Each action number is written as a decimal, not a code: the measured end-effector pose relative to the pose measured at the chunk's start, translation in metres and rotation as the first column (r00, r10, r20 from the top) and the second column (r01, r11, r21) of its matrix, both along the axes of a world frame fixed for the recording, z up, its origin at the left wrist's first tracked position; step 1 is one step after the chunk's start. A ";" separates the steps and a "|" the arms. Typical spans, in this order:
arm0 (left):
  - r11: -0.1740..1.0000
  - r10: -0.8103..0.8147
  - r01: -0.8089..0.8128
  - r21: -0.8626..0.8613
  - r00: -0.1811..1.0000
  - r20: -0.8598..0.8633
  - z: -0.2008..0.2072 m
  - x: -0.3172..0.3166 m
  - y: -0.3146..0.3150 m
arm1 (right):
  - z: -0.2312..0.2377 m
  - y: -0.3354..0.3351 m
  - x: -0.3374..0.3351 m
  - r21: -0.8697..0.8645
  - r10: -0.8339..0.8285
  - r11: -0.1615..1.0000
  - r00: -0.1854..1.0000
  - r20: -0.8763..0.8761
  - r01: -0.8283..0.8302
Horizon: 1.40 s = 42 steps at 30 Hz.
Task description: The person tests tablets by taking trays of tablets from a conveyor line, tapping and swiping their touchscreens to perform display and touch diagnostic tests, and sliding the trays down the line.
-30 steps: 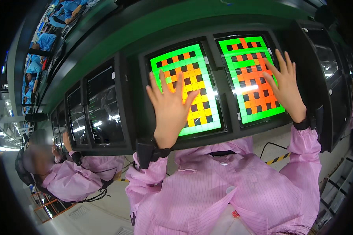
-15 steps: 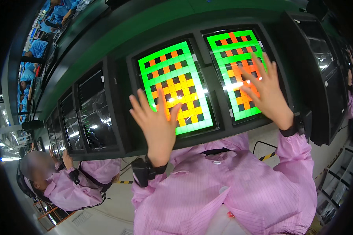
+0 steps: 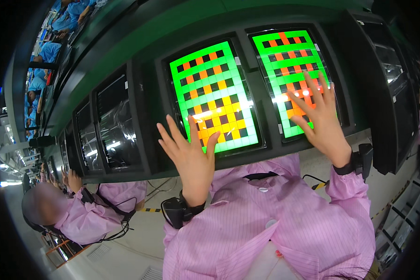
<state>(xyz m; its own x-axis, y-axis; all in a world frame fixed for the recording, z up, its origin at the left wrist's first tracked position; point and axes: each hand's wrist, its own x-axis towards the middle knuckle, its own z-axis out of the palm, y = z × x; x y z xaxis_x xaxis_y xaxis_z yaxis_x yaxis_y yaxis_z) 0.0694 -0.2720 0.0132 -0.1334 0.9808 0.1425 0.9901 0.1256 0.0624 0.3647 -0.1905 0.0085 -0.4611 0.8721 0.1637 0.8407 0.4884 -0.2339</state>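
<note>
1. Head view: the left hand (image 3: 191,156) is raised with its grip wide, fingers spread, holding nothing; its fingertips overlap the lower edge of the left lit screen (image 3: 213,95).
2. The right hand (image 3: 319,121) is likewise spread wide and empty, its fingers lying over the lower part of the right lit screen (image 3: 289,70); whether either hand touches the glass cannot be told.
3. Both screens show a green grid with orange, yellow and black squares, side by side in a dark frame.
4. Pink striped sleeves (image 3: 247,224) and black wrist devices (image 3: 175,212) cover the forearms.
5. Dark unlit screens (image 3: 116,123) run off to the left.
6. Lower left, another person in pink (image 3: 88,214) works at them.
</note>
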 end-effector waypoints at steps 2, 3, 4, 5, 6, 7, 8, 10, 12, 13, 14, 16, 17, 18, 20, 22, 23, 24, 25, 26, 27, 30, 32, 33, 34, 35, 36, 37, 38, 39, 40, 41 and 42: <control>0.999 -0.045 0.044 0.030 0.999 0.024 -0.004 0.010 0.006 | -0.001 0.000 0.017 0.039 -0.071 0.997 0.997 0.030 0.069; 0.997 -0.078 0.076 0.033 0.996 0.051 -0.006 0.016 0.010 | -0.001 -0.002 0.026 0.051 -0.133 0.990 0.990 0.051 0.131; 0.990 -0.139 0.136 0.037 0.987 0.084 -0.007 0.024 0.013 | -0.003 -0.003 0.034 0.085 -0.204 0.976 0.977 0.054 0.199; 0.980 -0.198 0.195 0.043 0.973 0.117 -0.008 0.032 0.016 | -0.004 -0.003 0.039 0.108 -0.280 0.956 0.959 0.053 0.273; 0.964 -0.265 0.257 0.069 0.954 0.143 -0.009 0.038 0.018 | -0.005 -0.004 0.043 0.081 -0.389 0.920 0.917 0.086 0.383; 0.954 -0.299 0.293 0.060 0.941 0.156 -0.009 0.041 0.020 | -0.004 -0.006 0.044 0.098 -0.406 0.912 0.911 0.071 0.398; 0.963 -0.268 0.262 0.057 0.945 0.188 -0.008 0.041 0.018 | -0.003 -0.008 0.043 0.141 -0.309 0.942 0.951 0.017 0.303; 0.970 -0.239 0.219 0.108 0.942 0.234 -0.004 0.032 0.009 | -0.001 -0.016 0.032 0.130 -0.185 0.974 0.983 -0.013 0.185; 0.989 -0.134 0.119 0.087 0.970 0.203 0.002 0.017 -0.009 | 0.000 -0.024 0.015 0.059 -0.044 0.997 0.998 -0.038 0.046; 0.994 -0.092 0.077 0.083 0.978 0.185 0.004 0.011 -0.019 | -0.001 -0.028 0.008 0.026 0.013 1.000 0.998 -0.058 -0.012; 0.996 -0.049 0.035 0.080 0.982 0.181 0.005 0.007 -0.027 | -0.001 -0.030 0.004 0.009 0.074 0.997 0.996 -0.058 -0.074; 0.998 -0.044 0.037 0.050 0.988 0.149 0.002 0.006 -0.034 | -0.003 -0.031 0.003 -0.009 0.049 0.999 0.997 -0.062 -0.049; 0.997 -0.066 0.060 0.046 0.986 0.152 0.000 0.008 -0.035 | -0.003 -0.031 0.007 0.007 0.031 0.999 0.998 -0.046 -0.031; 0.996 -0.084 0.079 0.037 0.982 0.170 -0.002 0.012 -0.034 | -0.004 -0.030 0.012 0.033 0.017 0.999 0.999 -0.034 -0.016; 0.979 -0.196 0.186 0.079 0.969 0.151 -0.004 0.021 -0.026 | 0.000 -0.029 0.031 0.091 -0.091 0.992 0.996 0.018 0.089; 0.949 -0.315 0.306 0.078 0.936 0.159 -0.003 0.030 -0.015 | 0.005 -0.024 0.046 0.096 -0.280 0.957 0.957 0.073 0.273; 0.930 -0.368 0.363 0.058 0.918 0.151 0.000 0.033 -0.011 | 0.007 -0.020 0.050 0.123 -0.347 0.934 0.934 0.089 0.335; 0.926 -0.376 0.373 0.052 0.907 0.187 0.003 0.032 -0.004 | 0.008 -0.013 0.051 0.176 -0.264 0.951 0.964 0.028 0.255; 0.920 -0.391 0.388 0.059 0.895 0.215 0.006 0.028 0.003 | 0.010 -0.004 0.052 0.186 -0.212 0.960 0.977 -0.013 0.210; 0.909 -0.417 0.408 0.087 0.878 0.234 0.008 0.024 0.011 | 0.012 0.008 0.051 0.178 -0.175 0.967 0.984 -0.047 0.180; 0.912 -0.407 0.386 0.138 0.894 0.187 0.008 0.015 0.026 | 0.012 0.024 0.047 0.186 -0.070 0.980 0.997 -0.034 0.075; 0.946 -0.271 0.226 0.234 0.945 0.181 0.007 -0.014 0.069 | 0.003 0.079 0.018 0.167 0.117 0.979 0.993 0.005 -0.116; 0.941 -0.219 0.198 0.274 0.974 0.050 0.005 -0.031 0.089 | -0.001 0.106 0.003 0.162 0.153 0.975 0.988 0.014 -0.153; 0.939 -0.196 0.190 0.288 0.981 -0.007 0.003 -0.037 0.098 | -0.002 0.117 -0.002 0.160 0.177 0.971 0.984 0.008 -0.176; 0.946 -0.183 0.178 0.272 0.983 -0.008 0.001 -0.042 0.105 | -0.004 0.125 -0.006 0.169 0.174 0.970 0.984 0.030 -0.176; 0.952 -0.173 0.170 0.255 0.985 -0.008 -0.002 -0.046 0.112 | -0.005 0.132 -0.008 0.171 0.169 0.970 0.985 0.045 -0.174; 0.960 -0.165 0.162 0.228 0.986 -0.004 -0.005 -0.048 0.116 | -0.005 0.135 -0.008 0.155 0.148 0.975 0.987 0.069 -0.157; 0.968 -0.162 0.156 0.195 0.987 0.011 -0.007 -0.050 0.119 | -0.006 0.138 -0.007 0.154 0.160 0.973 0.985 0.071 -0.169; 0.964 -0.171 0.165 0.207 0.985 0.014 -0.009 -0.051 0.121 | -0.007 0.139 -0.006 0.142 0.176 0.973 0.983 0.047 -0.181; 0.967 -0.171 0.164 0.195 0.985 0.021 -0.010 -0.051 0.122 | -0.008 0.140 -0.005 0.117 0.183 0.976 0.983 0.022 -0.185; 0.977 -0.157 0.150 0.153 0.987 0.034 -0.011 -0.051 0.122 | -0.008 0.140 -0.005 0.092 0.189 0.978 0.982 -0.004 -0.188; 0.974 -0.166 0.160 0.158 0.986 0.027 -0.011 -0.049 0.120 | -0.008 0.138 -0.003 0.101 0.193 0.976 0.981 0.005 -0.193; 0.979 -0.158 0.153 0.132 0.987 0.025 -0.011 -0.048 0.115 | -0.008 0.136 -0.002 0.110 0.200 0.974 0.980 0.012 -0.200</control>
